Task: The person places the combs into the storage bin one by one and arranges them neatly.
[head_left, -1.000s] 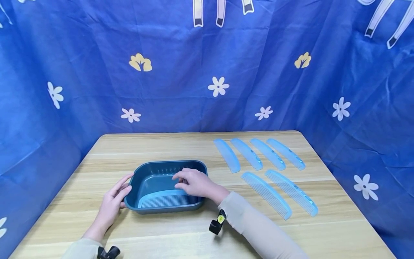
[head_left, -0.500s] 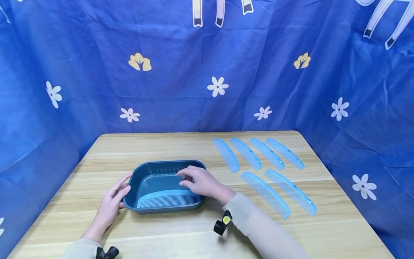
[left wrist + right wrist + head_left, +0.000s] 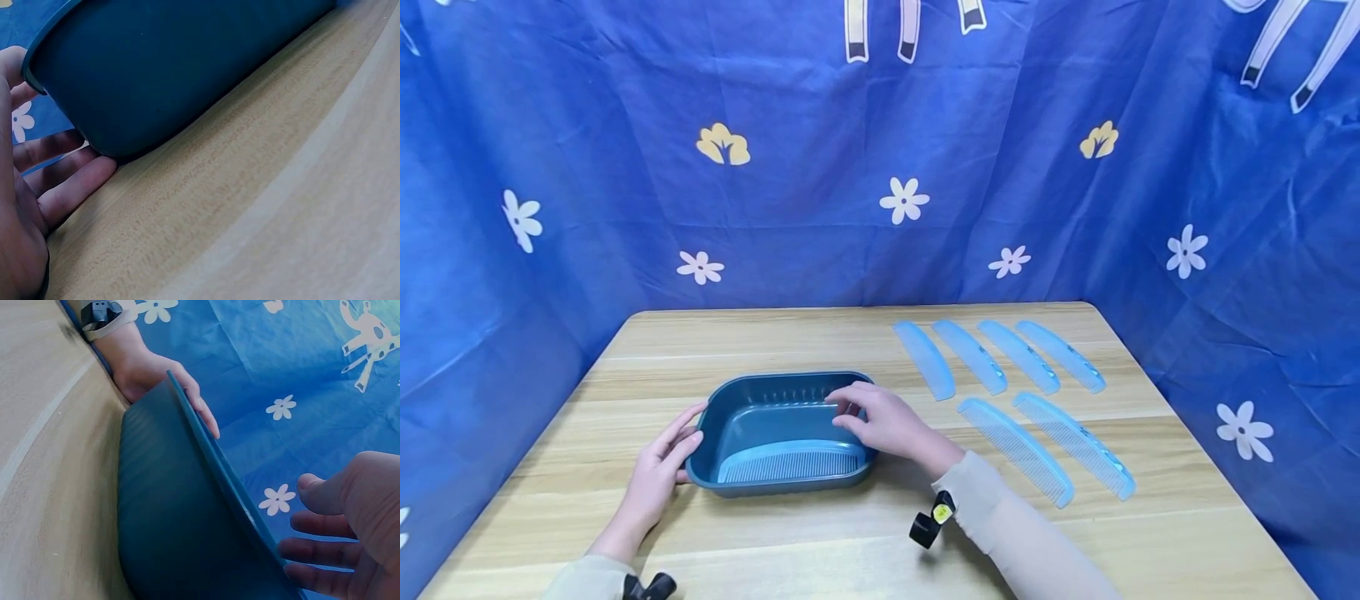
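At lower left, we see the left hand (image 3: 658, 467), fingers extended against an oblong dark-teal plastic basin (image 3: 760, 423) holding a curved blue plastic comb (image 3: 790, 455). The right hand (image 3: 880, 421), thumb and fingers apart, hangs over its right end; a snag might tip it. Pale wood-grain table (image 3: 775, 346) below, blue flowered cloth (image 3: 790, 208) behind.

Blue flower-print curtain (image 3: 805, 200), pale wooden table (image 3: 775, 342)

Left hand (image 3: 28, 206) against blue basin (image 3: 156, 72)
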Available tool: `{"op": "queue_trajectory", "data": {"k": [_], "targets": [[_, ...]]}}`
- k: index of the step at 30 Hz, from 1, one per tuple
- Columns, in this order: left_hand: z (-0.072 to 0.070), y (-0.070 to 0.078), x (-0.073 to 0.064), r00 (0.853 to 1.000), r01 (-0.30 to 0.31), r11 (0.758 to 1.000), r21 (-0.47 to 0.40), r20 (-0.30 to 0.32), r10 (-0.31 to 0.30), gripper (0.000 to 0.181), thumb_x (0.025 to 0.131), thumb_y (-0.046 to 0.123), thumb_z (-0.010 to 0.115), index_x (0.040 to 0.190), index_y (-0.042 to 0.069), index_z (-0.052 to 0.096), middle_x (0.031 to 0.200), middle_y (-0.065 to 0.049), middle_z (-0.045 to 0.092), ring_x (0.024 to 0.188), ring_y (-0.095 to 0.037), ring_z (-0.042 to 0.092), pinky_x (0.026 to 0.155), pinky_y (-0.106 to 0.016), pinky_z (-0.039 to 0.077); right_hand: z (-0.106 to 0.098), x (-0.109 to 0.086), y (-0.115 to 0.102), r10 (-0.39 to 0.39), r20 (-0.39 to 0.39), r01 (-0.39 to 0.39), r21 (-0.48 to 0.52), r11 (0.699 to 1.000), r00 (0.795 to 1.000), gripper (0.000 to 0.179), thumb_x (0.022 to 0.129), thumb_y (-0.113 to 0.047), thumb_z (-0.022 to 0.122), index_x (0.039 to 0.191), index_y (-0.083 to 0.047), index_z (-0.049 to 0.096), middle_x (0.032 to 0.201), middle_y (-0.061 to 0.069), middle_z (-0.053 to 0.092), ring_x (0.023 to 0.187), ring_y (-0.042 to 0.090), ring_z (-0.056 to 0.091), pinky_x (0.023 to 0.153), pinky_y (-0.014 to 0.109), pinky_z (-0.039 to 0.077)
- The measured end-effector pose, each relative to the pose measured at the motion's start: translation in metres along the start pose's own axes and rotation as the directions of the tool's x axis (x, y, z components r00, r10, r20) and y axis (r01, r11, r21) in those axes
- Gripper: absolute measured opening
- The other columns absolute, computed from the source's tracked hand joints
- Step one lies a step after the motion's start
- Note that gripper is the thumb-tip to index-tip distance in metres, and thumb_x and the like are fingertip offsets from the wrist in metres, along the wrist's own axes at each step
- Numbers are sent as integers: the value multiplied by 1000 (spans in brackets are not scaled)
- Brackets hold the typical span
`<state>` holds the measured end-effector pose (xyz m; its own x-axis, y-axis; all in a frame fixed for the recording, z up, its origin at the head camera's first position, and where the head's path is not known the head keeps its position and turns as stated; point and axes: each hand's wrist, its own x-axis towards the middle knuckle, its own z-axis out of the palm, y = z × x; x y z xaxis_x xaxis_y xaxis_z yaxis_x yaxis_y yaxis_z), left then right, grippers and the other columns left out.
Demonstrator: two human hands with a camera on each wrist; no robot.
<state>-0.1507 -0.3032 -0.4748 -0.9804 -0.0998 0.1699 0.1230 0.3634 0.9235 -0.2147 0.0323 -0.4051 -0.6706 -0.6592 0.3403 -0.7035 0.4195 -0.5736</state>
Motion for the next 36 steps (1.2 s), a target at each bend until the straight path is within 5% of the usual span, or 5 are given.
{"op": "queue_trajectory", "data": {"k": [9,21,31,36], "targets": [[-1,1,1,1000,8,1000,-9,10,-8,46,99,29,44,143,19,38,129,-28,40,97,5,52,62,-33,56,-13,-6,5,39,-149,-29,70,997,988,29,89,-15,65,117,-11,62,87,-7,61,79,4,55,66,22,49],[0,4,0,1000,-1,1000,-30,12,2,45,99,25,45,143,18,38,127,-28,41,93,3,56,61,-32,56,-27,-15,19,52,-176,-37,85,996,983,30,87,-10,66,116,-5,62,86,-2,62,75,8,57,64,20,50],[-2,-2,1,1000,12,1000,4,8,-12,46,99,29,45,143,18,38,121,-9,46,97,6,52,62,-32,56,-36,-26,32,107,-198,-97,56,994,974,31,87,-8,65,118,-7,62,88,-3,63,80,7,58,66,21,50],[0,-2,2,1000,9,1000,9,9,-9,45,99,29,45,143,18,39,121,-10,47,97,6,53,63,-32,56,-42,-34,39,129,-217,-123,41,992,968,30,87,-9,65,118,-8,62,88,-4,62,81,8,58,66,21,50]]}}
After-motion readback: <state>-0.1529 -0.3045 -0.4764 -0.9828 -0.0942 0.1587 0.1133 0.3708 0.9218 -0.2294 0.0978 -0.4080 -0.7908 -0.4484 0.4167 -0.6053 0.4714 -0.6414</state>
